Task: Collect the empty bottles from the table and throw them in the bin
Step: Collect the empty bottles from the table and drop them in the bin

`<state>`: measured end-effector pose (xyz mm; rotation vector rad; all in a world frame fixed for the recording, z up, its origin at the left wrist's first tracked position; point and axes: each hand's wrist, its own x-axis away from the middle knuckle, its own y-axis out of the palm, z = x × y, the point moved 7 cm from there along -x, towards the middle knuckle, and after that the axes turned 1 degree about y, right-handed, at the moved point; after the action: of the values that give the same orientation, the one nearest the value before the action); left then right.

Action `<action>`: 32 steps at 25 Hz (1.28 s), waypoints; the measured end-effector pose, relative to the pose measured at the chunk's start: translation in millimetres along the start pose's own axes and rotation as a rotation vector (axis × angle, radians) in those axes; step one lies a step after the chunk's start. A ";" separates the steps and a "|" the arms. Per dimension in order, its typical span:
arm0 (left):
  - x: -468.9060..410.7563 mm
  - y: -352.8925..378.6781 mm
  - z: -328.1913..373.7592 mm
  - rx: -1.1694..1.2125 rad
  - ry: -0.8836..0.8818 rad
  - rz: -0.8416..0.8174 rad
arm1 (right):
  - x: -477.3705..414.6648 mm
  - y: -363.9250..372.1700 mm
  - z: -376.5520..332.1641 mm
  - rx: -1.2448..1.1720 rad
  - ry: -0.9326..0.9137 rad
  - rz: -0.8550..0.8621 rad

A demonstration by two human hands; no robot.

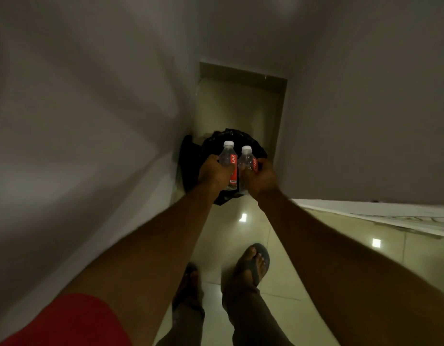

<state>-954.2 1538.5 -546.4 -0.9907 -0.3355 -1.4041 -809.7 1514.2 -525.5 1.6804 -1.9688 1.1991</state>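
Two clear plastic bottles with white caps and red labels are held side by side over a bin (258,151) lined with a black bag. My left hand (213,172) grips the left bottle (228,161) around its body. My right hand (262,177) grips the right bottle (246,162) the same way. Both bottles look empty and point away from me, caps towards the far side of the bin. The bin stands on the floor in a narrow corner, and the hands and bottles hide most of its opening.
Grey walls close in on the left (91,121) and right (366,108) of the bin. A white board or sheet (391,213) lies along the right wall's base. My feet in sandals (253,263) stand on a glossy tiled floor (303,258) just short of the bin.
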 end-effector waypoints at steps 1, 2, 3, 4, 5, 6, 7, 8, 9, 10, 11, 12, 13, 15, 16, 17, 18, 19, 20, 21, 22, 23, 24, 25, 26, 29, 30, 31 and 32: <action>-9.0 6.6 -5.0 -0.034 0.009 0.006 | -12.5 4.9 4.6 0.000 -0.008 -0.008; -12.5 11.8 -7.6 -0.085 0.032 -0.004 | -21.1 10.1 10.7 -0.001 -0.001 -0.023; -12.4 14.5 -9.3 -0.130 0.061 -0.008 | -25.2 14.8 17.7 -0.015 0.015 -0.035; -9.3 14.0 -11.1 -0.162 0.081 -0.006 | -22.7 18.2 22.0 -0.049 0.034 -0.049; -3.8 12.0 -12.6 -0.168 0.098 -0.006 | -14.1 19.1 24.4 -0.093 0.058 -0.055; 6.3 9.2 -12.0 -0.164 0.119 -0.012 | -0.5 16.8 24.9 -0.138 0.080 -0.051; 16.4 5.8 -11.9 -0.155 0.143 -0.021 | 14.8 12.3 24.2 -0.178 0.094 -0.037; 32.9 0.8 -7.2 -0.158 0.174 -0.027 | 32.9 5.8 21.5 -0.217 0.104 -0.012; 48.3 -4.4 -2.5 -0.151 0.196 -0.035 | 52.9 -3.0 15.4 -0.254 0.111 0.015; 68.7 -9.9 4.7 -0.142 0.210 -0.050 | 75.8 -14.0 9.6 -0.295 0.123 0.040; 90.1 -15.3 13.7 -0.137 0.229 -0.069 | 97.9 -26.1 3.9 -0.335 0.131 0.064; 115.4 -20.8 23.3 -0.145 0.249 -0.098 | 125.2 -39.4 -2.8 -0.373 0.138 0.085; 139.5 -27.1 30.1 -0.145 0.268 -0.114 | 151.3 -51.1 -8.9 -0.403 0.135 0.103; 204.7 -38.7 52.8 -0.149 0.310 -0.177 | 214.8 -88.2 -27.4 -0.499 0.120 0.149; 245.1 -42.6 66.8 -0.149 0.326 -0.215 | 251.1 -111.3 -35.6 -0.546 0.110 0.175; 285.6 -43.9 81.6 -0.150 0.346 -0.265 | 287.6 -137.7 -42.1 -0.594 0.099 0.213; 330.8 -43.0 97.0 -0.157 0.374 -0.323 | 328.6 -166.8 -45.9 -0.639 0.096 0.257; 370.5 -40.2 110.7 -0.159 0.409 -0.374 | 365.8 -193.8 -45.8 -0.682 0.090 0.304; 407.8 -35.8 124.9 -0.158 0.449 -0.427 | 397.7 -218.5 -43.0 -0.717 0.083 0.348; 439.9 -29.7 139.3 -0.149 0.480 -0.475 | 423.5 -241.4 -40.5 -0.745 0.076 0.385; 474.8 -22.4 153.3 -0.160 0.498 -0.516 | 451.2 -265.8 -35.9 -0.771 0.070 0.428; 511.1 -12.1 166.5 -0.181 0.515 -0.552 | 480.1 -293.2 -29.8 -0.797 0.059 0.480; 547.2 1.7 178.8 -0.198 0.546 -0.595 | 508.8 -321.9 -20.6 -0.823 0.050 0.543; 577.9 17.3 188.4 -0.204 0.583 -0.649 | 533.6 -348.5 -10.4 -0.854 0.039 0.604; 607.1 35.3 199.1 -0.208 0.621 -0.705 | 554.7 -375.2 1.0 -0.883 0.032 0.666; 677.6 92.8 226.5 -0.238 0.709 -0.828 | 606.0 -444.3 40.9 -0.952 0.028 0.812; 700.8 113.5 236.1 -0.246 0.750 -0.860 | 620.3 -467.7 53.5 -0.965 0.022 0.852; 728.4 139.3 244.5 -0.260 0.784 -0.903 | 635.9 -495.1 69.1 -0.987 0.016 0.900; 753.0 164.2 252.1 -0.273 0.814 -0.941 | 648.2 -521.3 83.5 -1.008 0.009 0.944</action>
<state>-566.9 1204.4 82.8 -0.3607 0.0353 -2.6216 -488.9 1027.6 73.9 0.2326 -2.7148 0.1910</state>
